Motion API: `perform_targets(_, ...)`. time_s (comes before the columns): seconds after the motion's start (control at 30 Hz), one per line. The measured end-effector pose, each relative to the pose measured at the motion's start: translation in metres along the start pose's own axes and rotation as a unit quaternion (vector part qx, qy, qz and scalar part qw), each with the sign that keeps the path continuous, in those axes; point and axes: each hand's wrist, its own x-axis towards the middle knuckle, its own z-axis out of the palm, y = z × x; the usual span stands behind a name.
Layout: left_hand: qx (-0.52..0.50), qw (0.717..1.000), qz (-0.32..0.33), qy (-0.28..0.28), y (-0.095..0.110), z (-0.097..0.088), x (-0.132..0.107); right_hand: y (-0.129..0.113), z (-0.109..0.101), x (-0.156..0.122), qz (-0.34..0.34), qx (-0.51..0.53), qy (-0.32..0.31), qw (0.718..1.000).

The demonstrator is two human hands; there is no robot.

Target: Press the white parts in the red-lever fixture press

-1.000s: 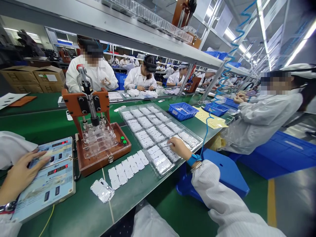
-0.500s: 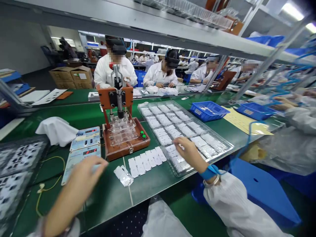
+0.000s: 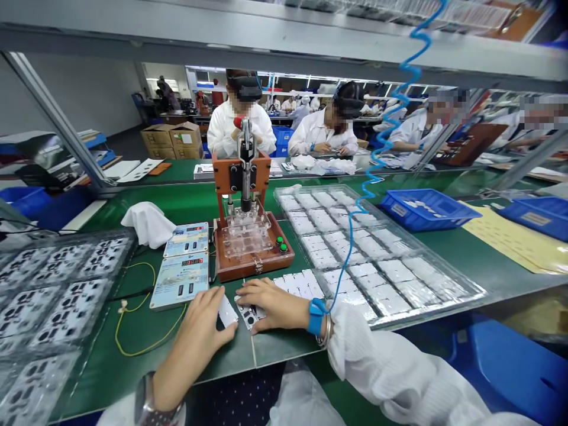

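Note:
My left hand is at the bench's front edge, fingers together and thumb under a small white plate. My right hand lies just right of it, fingertips and thumb closed on another small plate with dark holes. A blue wrist strap on the right wrist leads to a coiled blue cord. A row of white plates lies just behind the right hand. Behind both hands stands an orange-brown press fixture.
Two counter boxes sit left of the fixture, with a yellow wire and a white cloth. A clear tray of white plates fills the right side; a tray of dark parts the left. Blue bins and people in white coats beyond.
The view swung left. My left hand left the counter boxes and came to the front edge. My right hand drew back from the clear tray to meet it over the small plates.

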Motion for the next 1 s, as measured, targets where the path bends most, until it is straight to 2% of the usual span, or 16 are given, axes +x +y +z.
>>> perform_targets(0.13,-0.055,0.997,0.018,0.055,-0.004,-0.033,0.019,-0.001,0.002,0.002,-0.02,0.0,0.013,1.0)
perform_targets(0.23,-0.084,0.99,0.002,0.109,0.001,-0.045,0.047,-0.005,0.003,0.004,-0.026,0.016,0.033,0.999)
perform_targets(0.37,-0.108,0.986,0.03,0.123,-0.003,-0.043,0.091,-0.01,-0.003,0.002,-0.03,0.122,0.081,0.989)
perform_targets(0.5,-0.124,0.987,0.061,0.078,-0.016,-0.035,0.12,-0.009,-0.024,-0.009,-0.017,0.162,0.135,0.977)
perform_targets(0.67,-0.109,0.991,0.075,0.01,-0.021,-0.032,0.127,0.009,-0.053,-0.015,0.02,0.178,0.247,0.952)
perform_targets(0.8,-0.132,0.988,0.077,0.005,-0.022,-0.027,0.126,0.034,-0.067,-0.003,0.045,0.199,0.339,0.919)
perform_targets(1.0,-0.232,0.969,0.07,0.054,-0.026,-0.018,0.128,0.057,-0.076,0.026,0.041,0.19,0.334,0.922)
